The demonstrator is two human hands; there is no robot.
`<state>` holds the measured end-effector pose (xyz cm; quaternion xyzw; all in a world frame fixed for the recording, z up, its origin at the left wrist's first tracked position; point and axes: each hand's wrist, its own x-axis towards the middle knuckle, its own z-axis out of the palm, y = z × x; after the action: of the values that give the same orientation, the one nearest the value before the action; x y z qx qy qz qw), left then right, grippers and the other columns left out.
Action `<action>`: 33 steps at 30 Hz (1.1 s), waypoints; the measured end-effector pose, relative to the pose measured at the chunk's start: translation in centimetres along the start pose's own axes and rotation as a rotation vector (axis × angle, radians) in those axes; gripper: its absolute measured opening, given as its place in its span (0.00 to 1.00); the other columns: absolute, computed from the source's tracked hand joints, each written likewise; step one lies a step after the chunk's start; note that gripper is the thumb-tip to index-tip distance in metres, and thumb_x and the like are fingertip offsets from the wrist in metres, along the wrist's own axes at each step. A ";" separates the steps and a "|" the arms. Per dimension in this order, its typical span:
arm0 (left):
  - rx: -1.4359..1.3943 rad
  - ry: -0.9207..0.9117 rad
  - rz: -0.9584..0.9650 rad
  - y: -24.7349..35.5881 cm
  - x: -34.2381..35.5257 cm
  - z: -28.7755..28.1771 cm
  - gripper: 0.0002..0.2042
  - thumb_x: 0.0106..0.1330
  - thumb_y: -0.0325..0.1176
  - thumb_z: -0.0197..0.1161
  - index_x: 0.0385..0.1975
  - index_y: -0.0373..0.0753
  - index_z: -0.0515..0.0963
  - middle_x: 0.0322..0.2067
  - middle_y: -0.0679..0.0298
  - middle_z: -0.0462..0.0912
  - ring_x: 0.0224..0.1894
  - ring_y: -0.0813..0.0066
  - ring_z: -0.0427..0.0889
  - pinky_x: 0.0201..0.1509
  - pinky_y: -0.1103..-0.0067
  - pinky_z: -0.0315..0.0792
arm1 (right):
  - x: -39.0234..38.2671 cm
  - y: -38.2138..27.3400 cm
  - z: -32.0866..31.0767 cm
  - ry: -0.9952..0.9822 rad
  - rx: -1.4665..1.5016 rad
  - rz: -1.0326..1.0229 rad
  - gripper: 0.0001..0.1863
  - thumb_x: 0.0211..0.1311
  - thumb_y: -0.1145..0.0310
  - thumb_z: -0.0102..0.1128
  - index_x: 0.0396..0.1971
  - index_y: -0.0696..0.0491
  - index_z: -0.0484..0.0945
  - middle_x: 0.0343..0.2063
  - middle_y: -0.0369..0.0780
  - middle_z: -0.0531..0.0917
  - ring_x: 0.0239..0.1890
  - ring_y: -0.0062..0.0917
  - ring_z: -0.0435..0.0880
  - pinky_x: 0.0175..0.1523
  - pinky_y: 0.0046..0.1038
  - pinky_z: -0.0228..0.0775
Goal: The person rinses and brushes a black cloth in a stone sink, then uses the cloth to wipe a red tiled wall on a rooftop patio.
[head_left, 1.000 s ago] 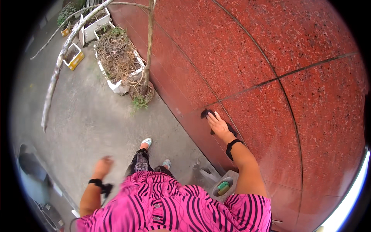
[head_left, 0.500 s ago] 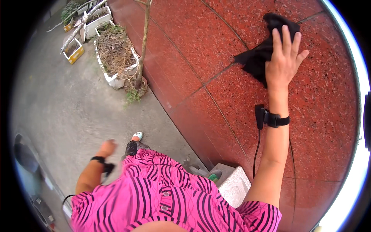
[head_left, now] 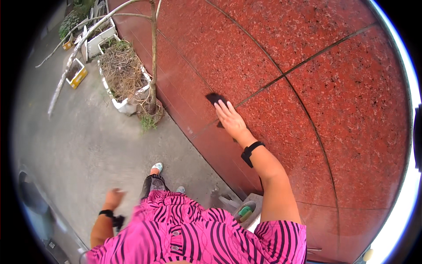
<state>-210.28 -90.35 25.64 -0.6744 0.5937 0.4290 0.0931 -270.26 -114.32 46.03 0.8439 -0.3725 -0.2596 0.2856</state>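
Observation:
My right hand (head_left: 231,121) lies flat, fingers stretched out, over a black cloth (head_left: 214,97) pressed against the red speckled tile wall (head_left: 351,97). Much of the cloth is hidden under the palm; dark edges show above the fingertips and beside the hand. On that wrist is a black strap (head_left: 252,152) with a small device. My left hand (head_left: 114,199) hangs low at my left side, away from the wall. Motion smears its fingers, and nothing can be made out in it.
A white planter (head_left: 124,105) of dry stalks and a thin tree trunk (head_left: 154,57) stand by the wall's foot. Long bare branches (head_left: 74,59) reach across smaller boxes. Near my waist is a container (head_left: 252,211) with a green thing inside.
My right hand has swept the cloth down and left across the tiles, its elbow now bent. The left hand has shifted slightly lower in the picture. The view has moved too.

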 end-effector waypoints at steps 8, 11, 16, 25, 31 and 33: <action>0.083 0.020 0.050 -2.3 1.2 -0.5 0.23 0.60 0.40 0.64 0.50 0.29 0.75 0.41 0.45 0.82 0.46 0.56 0.82 0.51 0.70 0.74 | -14.1 -5.5 1.5 -0.114 0.302 0.152 0.24 0.59 0.68 0.48 0.57 0.57 0.72 0.68 0.35 0.58 0.72 0.30 0.50 0.73 0.43 0.42; 0.088 0.007 0.025 6.0 5.3 -2.8 0.24 0.60 0.41 0.64 0.51 0.30 0.74 0.43 0.45 0.82 0.47 0.52 0.81 0.52 0.69 0.74 | -20.8 -4.9 -2.1 -0.083 0.282 0.433 0.26 0.58 0.68 0.49 0.59 0.48 0.71 0.69 0.31 0.57 0.71 0.28 0.53 0.71 0.47 0.46; 0.121 0.150 0.511 19.7 12.0 -4.8 0.22 0.61 0.39 0.63 0.52 0.33 0.73 0.48 0.47 0.79 0.51 0.51 0.77 0.55 0.68 0.71 | -32.2 -5.6 -5.7 0.005 0.096 0.915 0.27 0.56 0.71 0.51 0.58 0.37 0.72 0.67 0.30 0.62 0.70 0.32 0.58 0.69 0.57 0.39; 0.023 1.135 1.910 63.2 -4.0 -18.7 0.26 0.65 0.39 0.60 0.64 0.47 0.65 0.68 0.56 0.57 0.68 0.52 0.57 0.68 0.64 0.55 | -40.0 -6.8 -5.9 0.460 0.125 1.799 0.49 0.38 0.85 0.62 0.67 0.51 0.55 0.68 0.58 0.45 0.71 0.56 0.43 0.71 0.50 0.41; 0.153 1.346 1.818 72.7 -7.2 -20.9 0.37 0.59 0.35 0.62 0.69 0.45 0.53 0.71 0.52 0.43 0.73 0.49 0.39 0.70 0.47 0.41 | -39.7 -11.6 6.0 1.104 0.269 2.472 0.30 0.56 0.80 0.52 0.62 0.58 0.59 0.62 0.53 0.61 0.62 0.47 0.63 0.65 0.40 0.57; 0.105 1.357 1.851 74.6 -5.8 -20.2 0.37 0.59 0.33 0.62 0.69 0.45 0.53 0.72 0.52 0.43 0.73 0.49 0.39 0.70 0.48 0.41 | -39.1 -15.2 10.7 1.459 0.901 2.636 0.18 0.62 0.75 0.47 0.53 0.57 0.67 0.51 0.46 0.74 0.50 0.36 0.75 0.56 0.37 0.69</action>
<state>-266.08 -119.73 70.71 -0.0671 0.8069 -0.1442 -0.5689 -292.86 -78.51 37.04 0.1113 0.6486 -0.7382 -0.1483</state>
